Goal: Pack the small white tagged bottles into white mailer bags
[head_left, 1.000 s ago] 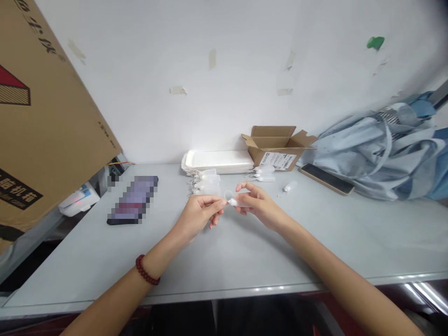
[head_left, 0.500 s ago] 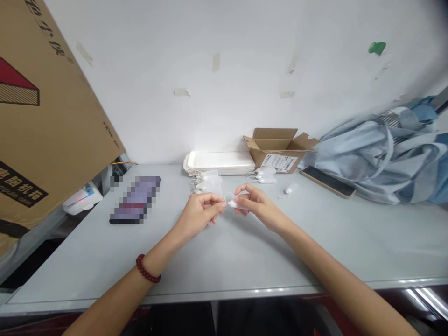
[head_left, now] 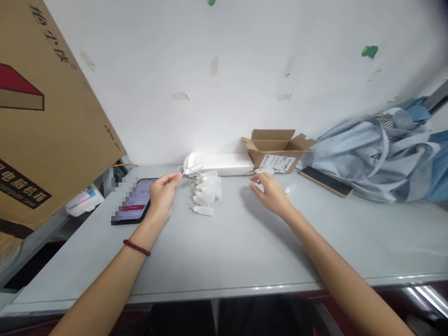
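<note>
My left hand (head_left: 162,194) is raised over the grey table (head_left: 224,252) and pinches a small white plastic bottle (head_left: 192,170) by its loop, out toward a row of several like bottles (head_left: 206,191). My right hand (head_left: 270,192) reaches forward to a few more small white bottles (head_left: 262,171) lying in front of the open cardboard box (head_left: 276,151). Its fingers are curled and partly apart, touching or just short of those bottles; I cannot tell which. A red bead bracelet (head_left: 136,247) is on my left wrist.
A stack of white trays (head_left: 224,163) lies against the wall. A phone with a lit screen (head_left: 135,205) is at the left, a dark phone (head_left: 324,181) at the right beside a heap of blue cloth (head_left: 381,149). A big cardboard box (head_left: 42,116) leans at the left.
My hands have parted. The left one carried the small bottle left and back toward the row; the right one let go and reached forward to the bottles by the box.
</note>
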